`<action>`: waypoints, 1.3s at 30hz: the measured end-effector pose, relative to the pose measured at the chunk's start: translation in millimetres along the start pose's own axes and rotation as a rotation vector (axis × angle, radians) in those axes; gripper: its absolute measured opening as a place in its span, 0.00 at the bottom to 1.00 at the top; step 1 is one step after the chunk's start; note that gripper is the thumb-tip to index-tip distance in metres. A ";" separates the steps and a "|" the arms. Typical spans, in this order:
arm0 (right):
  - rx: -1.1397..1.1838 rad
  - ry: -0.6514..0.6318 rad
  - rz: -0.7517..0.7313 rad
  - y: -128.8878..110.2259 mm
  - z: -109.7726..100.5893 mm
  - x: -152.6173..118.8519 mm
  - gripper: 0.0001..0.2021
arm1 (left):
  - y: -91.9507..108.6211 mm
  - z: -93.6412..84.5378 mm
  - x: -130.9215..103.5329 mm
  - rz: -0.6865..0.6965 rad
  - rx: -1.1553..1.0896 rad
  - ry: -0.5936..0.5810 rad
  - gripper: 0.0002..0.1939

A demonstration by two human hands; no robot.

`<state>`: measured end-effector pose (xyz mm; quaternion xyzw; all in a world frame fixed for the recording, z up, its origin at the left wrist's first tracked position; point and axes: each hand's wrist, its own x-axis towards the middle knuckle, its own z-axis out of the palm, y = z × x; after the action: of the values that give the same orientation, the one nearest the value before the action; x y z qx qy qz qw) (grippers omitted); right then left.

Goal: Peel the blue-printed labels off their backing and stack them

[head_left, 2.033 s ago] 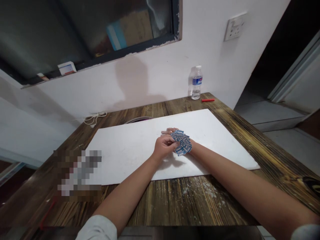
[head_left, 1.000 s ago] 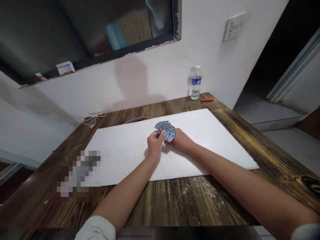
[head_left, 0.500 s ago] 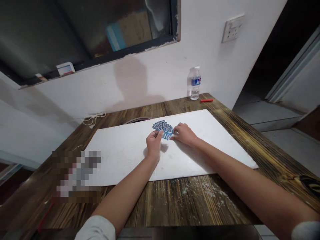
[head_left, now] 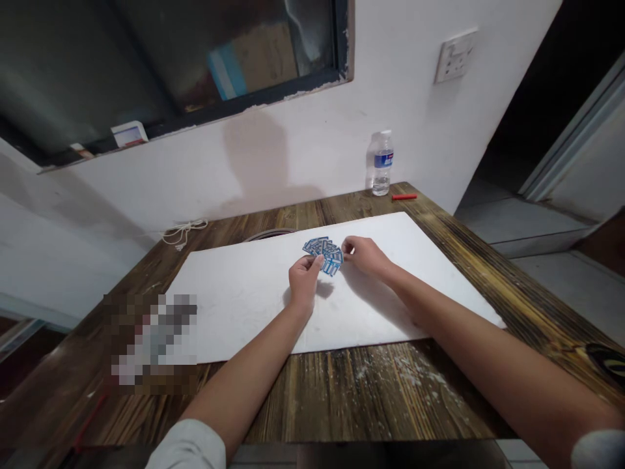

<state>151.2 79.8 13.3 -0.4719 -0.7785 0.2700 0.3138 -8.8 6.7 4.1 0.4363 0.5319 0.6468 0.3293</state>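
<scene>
While the blue-edged cards (head_left: 331, 253) are kept spread in a fan by the left hand (head_left: 303, 283), their outer edge is attended by the right hand (head_left: 367, 255), as seen in the head view. The fan is pinched near its lower part between the thumb and the bent fingers of the left hand, and it is raised above the white board (head_left: 239, 312), on which its shadow is thrown. The fingers of the right hand are curled, with the tips just beside the right edge of the fan; whether a card is gripped by them cannot be told. The step in hand is judged to be the arranging of the spread. For such handling, a steady pinch at the base and only a light touch at the edge would be required, since the thin cards could easily be slid out or bent. Compared with the frame of one second earlier, when the fingers of the right hand were mostly hidden by the lower right side of the fan, they are now seen more openly, and a little higher. The bottle (head_left: 382, 170) and the red stick (head_left: 404, 197) are left in their places at the far corner of the desk (head_left: 342, 397).
</scene>
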 end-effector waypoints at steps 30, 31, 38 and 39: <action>0.578 -0.316 -0.165 -32.1 -54.4 -4.1 0.15 | 9.1 1.9 -15.1 0.116 0.351 -0.651 0.12; 0.569 -0.305 -0.166 -32.5 -53.7 -3.9 0.15 | 9.0 1.9 -15.2 0.115 0.344 -0.655 0.12; 0.440 -0.279 -0.146 -33.0 -47.6 -2.8 0.07 | 9.3 1.8 -15.9 0.125 0.350 -0.657 0.12; 0.449 -0.303 -0.135 -33.6 -48.4 -3.3 0.07 | 9.3 1.8 -16.0 0.123 0.362 -0.657 0.12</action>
<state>169.3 69.2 68.4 -0.2918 -0.7668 0.4818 0.3077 -0.3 -8.8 9.9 0.7028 0.4763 0.3864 0.3604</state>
